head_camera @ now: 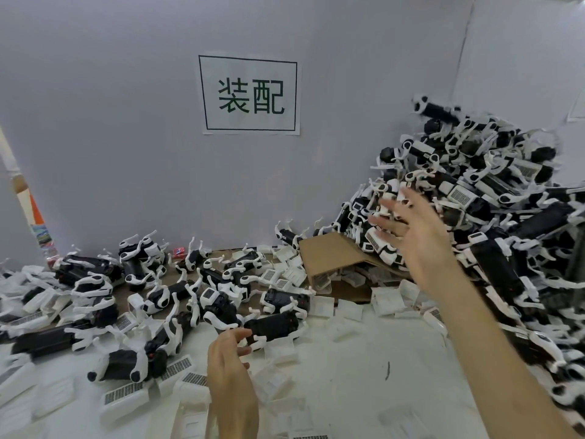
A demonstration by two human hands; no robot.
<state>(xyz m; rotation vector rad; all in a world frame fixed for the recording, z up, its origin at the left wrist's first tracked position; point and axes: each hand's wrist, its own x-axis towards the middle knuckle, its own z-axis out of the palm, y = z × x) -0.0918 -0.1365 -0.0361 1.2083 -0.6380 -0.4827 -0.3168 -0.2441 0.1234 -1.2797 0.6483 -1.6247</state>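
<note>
Pale grey wall (110,122) backs a white worktable (348,359) strewn with black-and-white toy robot dogs. Right of a bent cardboard sheet (332,251), a heap of toy dogs (493,198) climbs against the wall, rising well above the sheet. Left of the sheet, loose dogs (152,299) lie scattered across the tabletop. A paper sign (250,95) printed 装配 hangs above and left of the sheet.

The person's right hand (421,242) is raised just right of the sheet, in front of the heap's lower slope, with fingers spread straight and nothing held. Blur hides whether the fingertips touch the pile. The left hand (229,372), below and left of the sheet, is empty. Its fingers are loosely curled just beside one toy dog (275,324) lying on the table. White grilled covers (123,392) litter the surface farther left. A small red box (179,251) sits at the wall, well left of the sheet.
</note>
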